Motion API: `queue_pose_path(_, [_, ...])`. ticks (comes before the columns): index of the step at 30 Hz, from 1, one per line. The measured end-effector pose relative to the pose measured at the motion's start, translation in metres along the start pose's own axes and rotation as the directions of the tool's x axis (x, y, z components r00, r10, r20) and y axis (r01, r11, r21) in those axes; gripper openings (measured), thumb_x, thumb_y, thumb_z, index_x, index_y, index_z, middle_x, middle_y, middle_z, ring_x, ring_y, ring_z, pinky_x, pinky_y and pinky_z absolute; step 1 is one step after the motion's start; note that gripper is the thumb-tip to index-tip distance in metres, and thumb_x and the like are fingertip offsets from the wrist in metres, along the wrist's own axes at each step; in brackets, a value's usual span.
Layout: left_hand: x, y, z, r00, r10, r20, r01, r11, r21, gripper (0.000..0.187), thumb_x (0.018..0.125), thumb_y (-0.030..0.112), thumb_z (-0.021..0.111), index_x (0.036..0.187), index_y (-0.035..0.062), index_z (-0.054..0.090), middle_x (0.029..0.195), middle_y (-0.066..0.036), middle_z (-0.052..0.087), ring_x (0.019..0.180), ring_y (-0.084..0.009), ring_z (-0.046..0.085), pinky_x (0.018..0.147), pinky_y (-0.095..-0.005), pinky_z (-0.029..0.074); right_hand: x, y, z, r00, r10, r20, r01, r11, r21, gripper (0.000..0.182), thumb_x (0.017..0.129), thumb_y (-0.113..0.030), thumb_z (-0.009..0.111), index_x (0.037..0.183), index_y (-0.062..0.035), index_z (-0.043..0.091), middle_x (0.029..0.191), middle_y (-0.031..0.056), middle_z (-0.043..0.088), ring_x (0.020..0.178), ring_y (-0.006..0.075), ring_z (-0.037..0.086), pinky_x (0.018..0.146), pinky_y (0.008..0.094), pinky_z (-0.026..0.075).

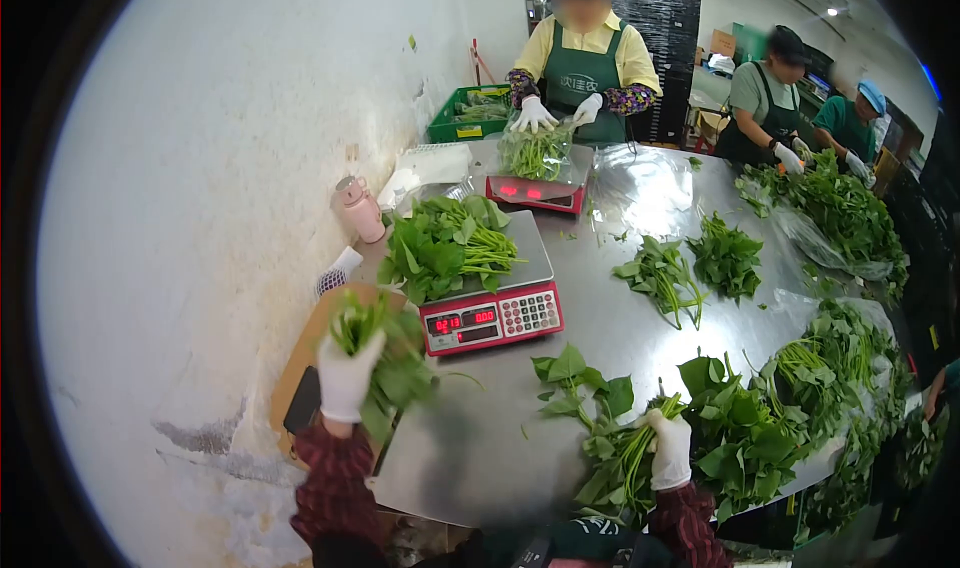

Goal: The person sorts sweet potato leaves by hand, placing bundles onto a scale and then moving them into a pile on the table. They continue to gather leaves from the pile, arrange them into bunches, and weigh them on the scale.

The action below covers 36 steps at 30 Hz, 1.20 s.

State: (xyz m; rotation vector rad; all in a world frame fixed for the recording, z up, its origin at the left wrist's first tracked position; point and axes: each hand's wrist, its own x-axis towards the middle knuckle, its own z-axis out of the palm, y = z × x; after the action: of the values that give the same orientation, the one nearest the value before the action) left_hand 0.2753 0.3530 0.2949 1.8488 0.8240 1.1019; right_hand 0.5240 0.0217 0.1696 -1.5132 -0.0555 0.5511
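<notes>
White-gloved left hand (pixel 348 376) grips leafy green bunch (pixel 393 356).

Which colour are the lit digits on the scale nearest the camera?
Red: the lit digits show in the head view.

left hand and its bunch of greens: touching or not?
Touching. The head view shows the left hand closed around the bunch of greens, stems poking above the glove, leaves hanging beside it.
</notes>
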Motion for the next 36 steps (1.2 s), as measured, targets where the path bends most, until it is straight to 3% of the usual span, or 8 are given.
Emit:
queue_pose_path(3, [0.079,0.034,-0.002,0.725,0.656,0.211,-0.574,0.407,0.71,0.036,0.067,0.002,0.066,0.102,0.004,0.057,0.094,-0.012,0.059,0.092,-0.0302,0.054,0.083,-0.0392,0.042,-0.008,0.002,0.009,1.0,0.018,0.022,-0.016,0.998,-0.056,0.014,0.08,-0.01,0.057,0.071,0.0002,0.061,0.062,0.0042,0.062,0.039,0.0062,0.041,0.038,0.0202,0.031])
queue_pose_path(9, [0.199,0.044,0.082,0.497,0.675,0.545,-0.68,-0.088,0.728,0.034,0.067,0.004,0.062,0.1,0.0075,0.054,0.087,-0.009,0.057,0.089,-0.025,0.055,0.081,-0.0381,0.04,-0.017,0.008,0.024,0.989,0.109,0.097,-0.088,0.976,-0.197,0.009,0.078,-0.008,0.06,0.081,0.0003,0.059,0.068,0.0046,0.066,0.04,0.0054,0.045,0.038,0.02,0.034])
queue_pose_path(12, [0.233,-0.012,0.138,0.568,0.517,0.64,-0.694,-0.118,0.711,0.038,0.069,0.008,0.061,0.107,0.0112,0.056,0.087,-0.007,0.057,0.09,-0.0231,0.055,0.083,-0.0382,0.04,-0.017,0.022,0.026,0.983,0.162,0.085,-0.137,0.959,-0.246,0.011,0.079,-0.009,0.061,0.082,0.0005,0.059,0.068,0.0046,0.066,0.04,0.0057,0.046,0.038,0.0204,0.035])
queue_pose_path(16, [0.218,-0.098,0.185,0.628,-0.012,0.778,-0.75,0.257,0.609,0.078,0.068,0.044,0.072,0.137,0.0347,0.039,0.108,-0.013,0.056,0.109,-0.0307,0.051,0.103,-0.0498,0.03,-0.021,0.014,0.034,0.974,0.218,0.068,-0.194,0.949,-0.25,0.009,0.078,-0.008,0.063,0.077,-0.0002,0.06,0.065,0.0027,0.063,0.041,0.0053,0.045,0.039,0.0202,0.035])
queue_pose_path(20, [0.224,-0.137,0.192,0.606,-0.057,0.793,-0.673,0.495,0.55,0.097,0.06,0.055,0.074,0.143,0.0343,0.03,0.139,-0.02,0.039,0.132,-0.038,0.032,0.108,-0.061,0.013,-0.022,0.016,0.036,0.96,0.253,0.121,-0.216,0.943,-0.254,0.008,0.078,-0.008,0.063,0.077,-0.0006,0.061,0.064,0.0012,0.062,0.042,0.0046,0.044,0.04,0.0198,0.035])
queue_pose_path(29, [0.205,-0.075,0.154,0.531,0.496,0.687,-0.783,0.597,0.175,0.035,0.079,0.017,0.066,0.112,0.0071,0.062,0.113,-0.016,0.06,0.105,-0.0322,0.056,0.089,-0.0371,0.045,-0.038,-0.017,0.053,0.86,0.328,0.39,-0.212,0.926,-0.311,0.012,0.078,-0.011,0.067,0.08,-0.0018,0.06,0.065,-0.0007,0.06,0.046,0.0035,0.045,0.043,0.0196,0.036])
queue_pose_path(33, [0.13,-0.061,0.124,0.578,0.523,0.626,-0.744,0.653,0.141,0.014,0.08,0.012,0.063,0.092,0.005,0.066,0.09,-0.013,0.064,0.084,-0.0319,0.06,0.075,-0.039,0.048,-0.043,-0.016,0.043,0.855,0.31,0.415,-0.204,0.938,-0.28,0.009,0.08,-0.01,0.065,0.083,-0.0018,0.063,0.07,-0.0006,0.062,0.047,0.0031,0.046,0.045,0.0192,0.036])
queue_pose_path(36, [0.057,-0.112,0.116,0.473,0.212,0.855,-0.72,0.652,0.237,0.016,0.082,0.014,0.057,0.092,0.0048,0.064,0.086,-0.013,0.062,0.082,-0.0315,0.059,0.075,-0.0397,0.048,-0.043,-0.012,0.039,0.839,0.3,0.455,-0.203,0.947,-0.251,0.009,0.08,-0.01,0.064,0.083,-0.0019,0.063,0.071,-0.0003,0.062,0.048,0.0031,0.046,0.045,0.019,0.037])
